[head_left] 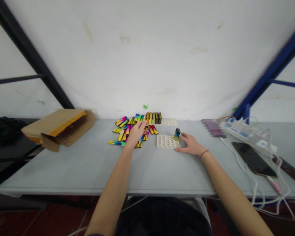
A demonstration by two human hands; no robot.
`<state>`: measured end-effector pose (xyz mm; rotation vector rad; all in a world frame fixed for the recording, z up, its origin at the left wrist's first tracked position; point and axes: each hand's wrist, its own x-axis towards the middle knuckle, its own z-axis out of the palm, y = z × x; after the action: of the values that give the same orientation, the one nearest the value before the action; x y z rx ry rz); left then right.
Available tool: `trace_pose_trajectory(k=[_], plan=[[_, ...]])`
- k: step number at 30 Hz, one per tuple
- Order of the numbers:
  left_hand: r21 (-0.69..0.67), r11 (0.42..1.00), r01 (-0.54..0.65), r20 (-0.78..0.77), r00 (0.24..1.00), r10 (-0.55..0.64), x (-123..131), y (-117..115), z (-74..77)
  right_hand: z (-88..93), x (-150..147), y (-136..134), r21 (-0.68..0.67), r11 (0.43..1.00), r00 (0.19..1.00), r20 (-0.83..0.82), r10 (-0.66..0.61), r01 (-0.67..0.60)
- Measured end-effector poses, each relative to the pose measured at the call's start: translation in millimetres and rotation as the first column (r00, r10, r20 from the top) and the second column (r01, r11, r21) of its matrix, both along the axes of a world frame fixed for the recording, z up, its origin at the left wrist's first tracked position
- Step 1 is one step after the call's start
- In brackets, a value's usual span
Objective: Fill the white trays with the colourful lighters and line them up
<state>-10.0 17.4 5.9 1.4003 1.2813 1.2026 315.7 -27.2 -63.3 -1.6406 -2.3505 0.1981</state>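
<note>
While the right hand [191, 145], finger and thumb parted, borders a white tray [165, 142] on the desk [159, 170], glossy upright pieces [176, 134] at its right end, left hand [137, 132] over a metallic pile [122, 133] (cannot tell its grip), wall [147, 65] behind.

No words or numbers can be read here. A small green mark [145, 107] on the white wall [162, 65] is too blurry to tell if it is writing. Any print on the shiny tubes [127, 130] or the white power strip [252, 136] is too tiny to read.
</note>
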Motion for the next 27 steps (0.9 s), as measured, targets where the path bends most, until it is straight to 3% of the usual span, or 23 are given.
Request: trace_pose_trajectory(k=[7,12,17,21,27], plan=[[-0.009,0.995,0.1,0.151,0.984,-0.097,14.0,-2.2,-7.3,-2.1,1.3,1.5,0.01,1.0,1.0,-0.021,0.015,-0.015],[-0.009,1.0,0.011,0.179,0.984,-0.01,29.5,-2.3,-11.3,-2.2,2.4,1.8,0.01,1.0,0.999,-0.029,0.026,-0.025],[-0.066,0.998,-0.005,0.26,0.965,0.022,43.1,-8.3,-14.4,-1.1,1.4,1.3,-0.002,1.0,1.0,-0.024,0.015,-0.015],[-0.024,0.997,-0.069,0.26,0.963,0.073,48.3,-15.0,-14.7,-0.6,0.7,1.2,-0.006,1.0,1.0,-0.015,0.008,-0.008],[-0.024,0.998,-0.059,0.157,0.986,0.062,47.0,-13.0,-18.8,-1.5,2.2,1.7,-0.001,1.0,1.0,-0.021,0.014,-0.014]])
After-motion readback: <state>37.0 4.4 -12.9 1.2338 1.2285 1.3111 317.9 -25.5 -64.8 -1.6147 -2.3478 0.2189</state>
